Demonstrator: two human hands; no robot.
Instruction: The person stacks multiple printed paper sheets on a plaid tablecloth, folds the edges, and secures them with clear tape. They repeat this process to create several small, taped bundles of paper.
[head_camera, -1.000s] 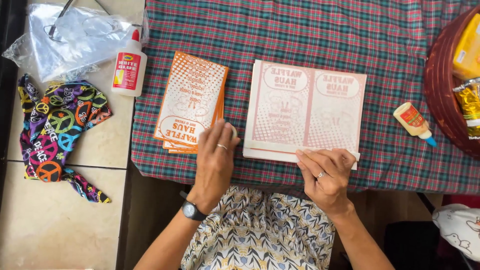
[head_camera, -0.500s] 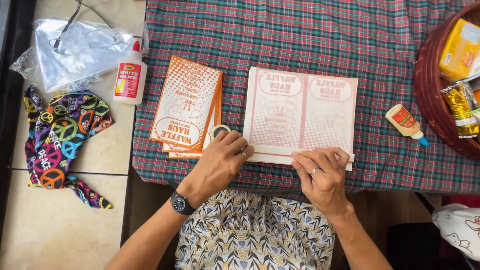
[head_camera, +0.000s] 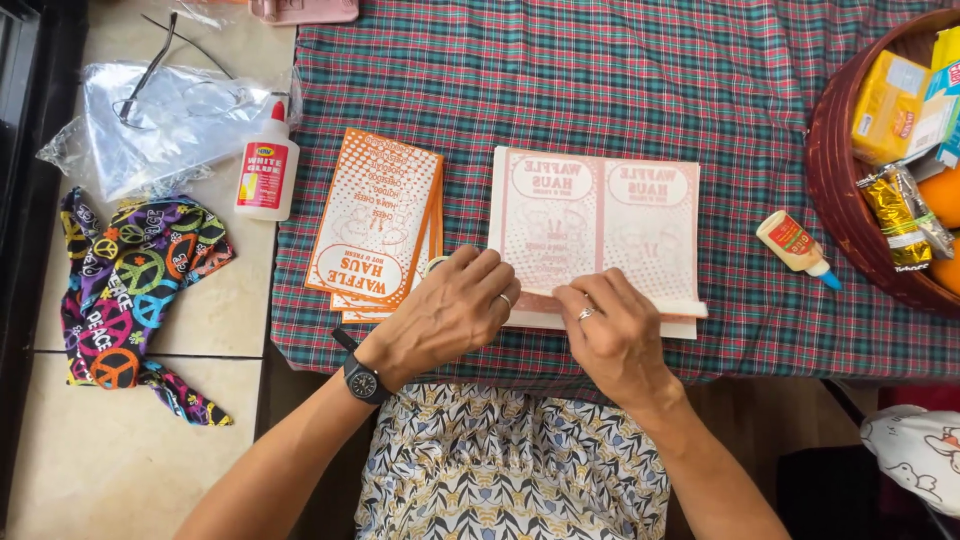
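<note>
A pale pink printed paper sheet lies flat on the plaid tablecloth. Its near edge is folded up into a narrow strip. My left hand presses down on the left part of that fold, fingers curled over it. My right hand pinches and presses the fold near the middle, a ring on one finger. A stack of orange printed paper bags lies just left of the sheet, beside my left hand. A black watch sits on my left wrist.
A white glue bottle stands on the tile counter at left, near a clear plastic bag and a colourful cloth. A small glue bottle lies right of the sheet. A dark red basket holds snacks.
My left hand has moved right from the orange bags onto the pink sheet's near edge. That edge is now folded up, and both hands press along it.
</note>
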